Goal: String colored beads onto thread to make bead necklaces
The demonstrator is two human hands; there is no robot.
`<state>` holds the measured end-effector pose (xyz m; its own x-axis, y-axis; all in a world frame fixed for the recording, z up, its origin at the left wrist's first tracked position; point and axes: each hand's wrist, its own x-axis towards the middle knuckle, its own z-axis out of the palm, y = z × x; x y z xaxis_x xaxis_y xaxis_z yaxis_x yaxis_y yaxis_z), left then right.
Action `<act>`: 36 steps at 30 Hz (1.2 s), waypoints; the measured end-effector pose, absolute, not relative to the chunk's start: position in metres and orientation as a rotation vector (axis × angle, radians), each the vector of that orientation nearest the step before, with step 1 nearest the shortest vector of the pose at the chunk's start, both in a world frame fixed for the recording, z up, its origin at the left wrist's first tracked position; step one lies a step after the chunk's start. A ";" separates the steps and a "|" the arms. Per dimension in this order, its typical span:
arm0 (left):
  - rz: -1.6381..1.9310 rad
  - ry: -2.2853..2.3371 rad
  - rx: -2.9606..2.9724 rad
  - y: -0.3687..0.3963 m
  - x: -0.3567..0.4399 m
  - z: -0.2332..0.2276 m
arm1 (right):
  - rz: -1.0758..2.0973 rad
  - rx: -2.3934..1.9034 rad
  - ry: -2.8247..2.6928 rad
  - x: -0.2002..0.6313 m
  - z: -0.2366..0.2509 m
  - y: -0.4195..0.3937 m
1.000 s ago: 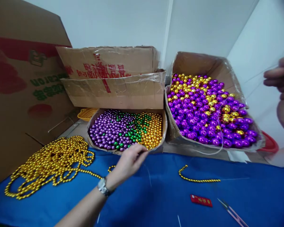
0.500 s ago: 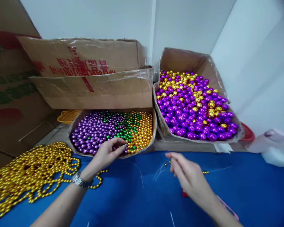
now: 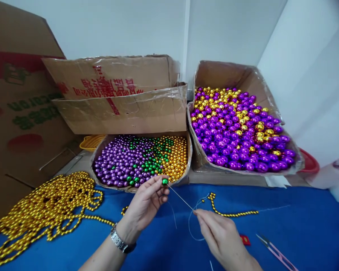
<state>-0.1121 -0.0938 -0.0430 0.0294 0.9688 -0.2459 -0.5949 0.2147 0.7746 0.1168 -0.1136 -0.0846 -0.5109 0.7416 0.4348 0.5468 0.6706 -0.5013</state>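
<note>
Between the thumb and forefinger of my left hand (image 3: 149, 197) is a green bead (image 3: 165, 181), held in front of the near edge of the bead box. My right hand (image 3: 220, 229) pinches a thin straight needle (image 3: 181, 197). The needle's far tip meets the green bead; whether it has entered the hole is too small to tell. A pale thread (image 3: 190, 227) loops on the blue cloth beside my right hand. Just behind lies a short string of gold beads (image 3: 234, 215). The box in front holds purple beads (image 3: 115, 162), green ones and gold ones.
A second cardboard box (image 3: 197, 150) at the right holds larger purple and gold balls. Long gold bead strands (image 3: 59, 203) lie heaped at the left. Pink thread snips (image 3: 279, 254) and a small red object (image 3: 245, 240) rest right of my right hand.
My left hand has come out of the bead box with a green bead, moving right and toward me. My right hand has moved lower, and its needle now meets the bead.
</note>
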 end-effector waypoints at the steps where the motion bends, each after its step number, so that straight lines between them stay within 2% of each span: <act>1: 1.306 0.877 0.541 -0.094 -0.112 -0.043 | 0.397 -0.993 -2.253 0.117 -0.086 -0.113; 10: 1.328 1.022 0.659 -0.091 -0.100 -0.043 | 0.143 -1.045 -2.249 0.118 -0.091 -0.112; 16: 1.248 1.028 0.940 -0.079 -0.077 -0.031 | 0.464 -1.041 -2.033 0.126 -0.086 -0.104; 21: 1.217 1.150 1.568 -0.027 -0.049 -0.001 | 0.489 -1.067 -1.915 0.145 -0.098 -0.099; 26: 0.837 1.418 2.647 0.051 -0.008 0.010 | 0.500 -1.116 -1.871 0.159 -0.104 -0.096; 31: 0.564 1.406 2.859 0.099 0.020 0.003 | 0.497 -1.202 -1.829 0.166 -0.104 -0.097; 36: 0.406 1.441 2.942 0.109 0.025 -0.003 | 0.507 -1.181 -1.774 0.175 -0.101 -0.095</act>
<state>0.0254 0.1090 -0.0031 0.5912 0.7537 0.2872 0.7927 -0.6087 -0.0343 0.1754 -0.0954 -0.1013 -0.1210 0.8786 0.4620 0.5020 0.4557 -0.7351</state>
